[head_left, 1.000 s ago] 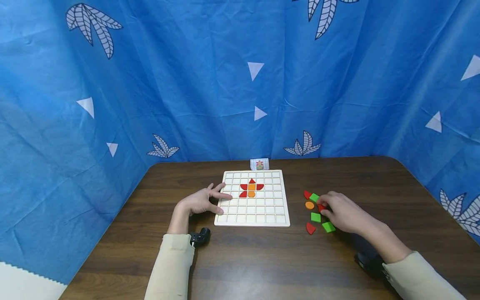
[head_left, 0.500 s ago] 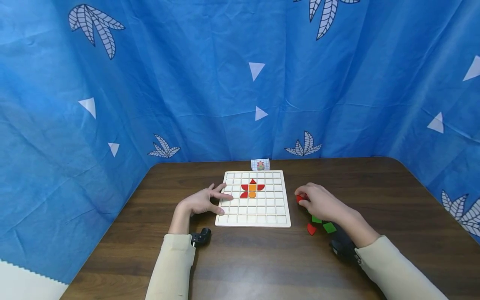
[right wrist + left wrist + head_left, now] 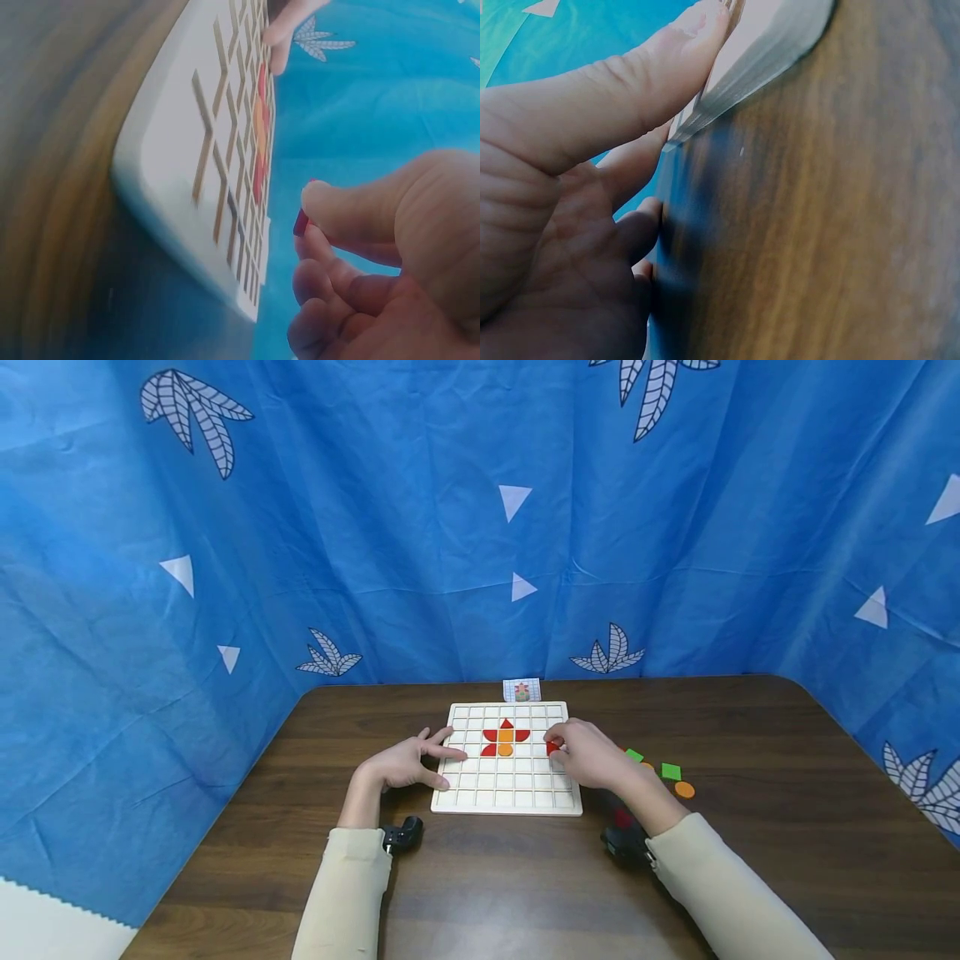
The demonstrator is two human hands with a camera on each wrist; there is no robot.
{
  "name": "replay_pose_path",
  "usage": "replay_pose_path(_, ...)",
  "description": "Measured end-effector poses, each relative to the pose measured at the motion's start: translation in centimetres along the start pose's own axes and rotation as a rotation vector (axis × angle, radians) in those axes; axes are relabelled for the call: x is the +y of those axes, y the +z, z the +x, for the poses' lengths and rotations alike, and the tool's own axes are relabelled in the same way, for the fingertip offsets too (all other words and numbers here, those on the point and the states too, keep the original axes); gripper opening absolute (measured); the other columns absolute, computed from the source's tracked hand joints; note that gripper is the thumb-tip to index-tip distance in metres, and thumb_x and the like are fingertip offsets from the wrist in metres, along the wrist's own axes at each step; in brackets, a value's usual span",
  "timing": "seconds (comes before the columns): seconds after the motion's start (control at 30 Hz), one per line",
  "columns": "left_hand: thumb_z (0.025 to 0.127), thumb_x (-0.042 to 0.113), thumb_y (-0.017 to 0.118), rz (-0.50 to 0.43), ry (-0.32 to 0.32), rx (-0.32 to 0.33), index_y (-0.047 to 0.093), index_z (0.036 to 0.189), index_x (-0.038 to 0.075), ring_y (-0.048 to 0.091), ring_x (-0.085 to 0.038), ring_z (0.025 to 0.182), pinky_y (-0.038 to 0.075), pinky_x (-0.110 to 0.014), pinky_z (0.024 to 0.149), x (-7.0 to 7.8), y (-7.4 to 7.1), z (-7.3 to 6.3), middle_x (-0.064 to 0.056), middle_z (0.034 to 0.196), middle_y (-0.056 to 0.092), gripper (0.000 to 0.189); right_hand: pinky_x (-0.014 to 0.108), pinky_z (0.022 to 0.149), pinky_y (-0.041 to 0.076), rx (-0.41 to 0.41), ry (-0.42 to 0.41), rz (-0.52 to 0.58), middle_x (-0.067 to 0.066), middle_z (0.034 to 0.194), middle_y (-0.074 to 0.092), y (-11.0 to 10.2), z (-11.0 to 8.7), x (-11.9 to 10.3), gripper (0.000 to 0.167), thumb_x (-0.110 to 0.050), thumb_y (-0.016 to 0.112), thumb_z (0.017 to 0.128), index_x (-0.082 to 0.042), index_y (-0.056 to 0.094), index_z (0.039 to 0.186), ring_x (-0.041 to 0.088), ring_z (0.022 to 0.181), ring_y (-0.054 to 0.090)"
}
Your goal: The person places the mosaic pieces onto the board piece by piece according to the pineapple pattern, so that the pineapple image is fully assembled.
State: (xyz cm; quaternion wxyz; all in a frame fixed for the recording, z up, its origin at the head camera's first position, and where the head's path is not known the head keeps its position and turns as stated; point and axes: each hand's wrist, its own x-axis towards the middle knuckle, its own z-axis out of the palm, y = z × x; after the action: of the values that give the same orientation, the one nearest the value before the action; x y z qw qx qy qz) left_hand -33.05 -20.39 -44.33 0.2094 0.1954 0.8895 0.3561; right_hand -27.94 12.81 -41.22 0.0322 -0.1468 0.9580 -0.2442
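My right hand [image 3: 591, 753] pinched a red piece [image 3: 552, 748] right of frame centre; left hand [image 3: 407, 762], fingers spread, touched board [image 3: 495, 797].

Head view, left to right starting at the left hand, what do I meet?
Left hand, red-and-orange pattern on the board, right hand pinching a red piece, rightmost green square, rightmost orange disc.

brown table [image 3: 480, 893], gridded board [image 3: 506, 801], card [image 3: 522, 691], loose pieces [image 3: 684, 790]
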Motion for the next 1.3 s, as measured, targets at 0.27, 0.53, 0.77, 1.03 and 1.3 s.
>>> replay_pose_path(0.27,0.083,0.02,0.086,0.01,0.017,-0.012,0.071,0.133,0.03,-0.008,-0.04,0.161,0.008,-0.07,0.124,-0.2,-0.1,0.0,0.0,0.173,0.022,0.053,0.046,0.101,0.054,-0.01,0.005,0.061,0.012,0.119,0.069,1.9,2.0,-1.9,0.031,-0.01,0.069,0.097,-0.004,0.07,0.127,0.025,0.108,0.061)
replay_pose_path(0.53,0.083,0.02,0.086,0.016,0.007,-0.011,0.072,0.132,0.032,-0.009,-0.038,0.161,0.008,-0.07,0.124,0.0,0.0,0.0,0.001,0.173,0.022,0.052,0.043,0.099,0.054,0.027,0.025,0.032,0.01,0.112,0.068,3.5,3.4,-2.3,0.026,-0.008,0.067,0.097,-0.003,0.071,0.123,0.023,0.103,0.059)
replay_pose_path(0.77,0.083,0.021,0.086,0.019,-0.007,-0.003,0.072,0.131,0.035,-0.008,-0.037,0.161,0.009,-0.071,0.123,0.0,0.0,0.0,0.003,0.173,0.024,0.052,0.041,0.094,0.055,0.043,0.032,0.018,0.008,0.106,0.067,3.9,3.7,-2.5,0.025,-0.008,0.07,0.097,-0.004,0.072,0.121,0.022,0.097,0.056)
replay_pose_path(1.03,0.082,0.02,0.087,0.011,-0.003,-0.003,0.073,0.131,0.034,-0.008,-0.037,0.161,0.01,-0.07,0.124,0.0,-0.1,-0.2,0.002,0.172,0.024,0.052,0.04,0.094,0.055,0.067,0.048,0.073,0.007,0.106,0.067,4.0,3.7,-2.4,0.02,-0.007,0.071,0.095,-0.007,0.072,0.114,0.021,0.096,0.057)
replay_pose_path(1.3,0.082,0.019,0.087,-0.006,0.004,-0.005,0.073,0.131,0.032,-0.008,-0.038,0.161,0.01,-0.07,0.124,0.0,-0.1,-0.1,0.001,0.172,0.024,0.052,0.041,0.095,0.056,0.067,0.062,0.116,0.006,0.106,0.071,4.0,3.8,-2.3,0.014,-0.005,0.072,0.094,-0.008,0.075,0.107,0.022,0.096,0.06)
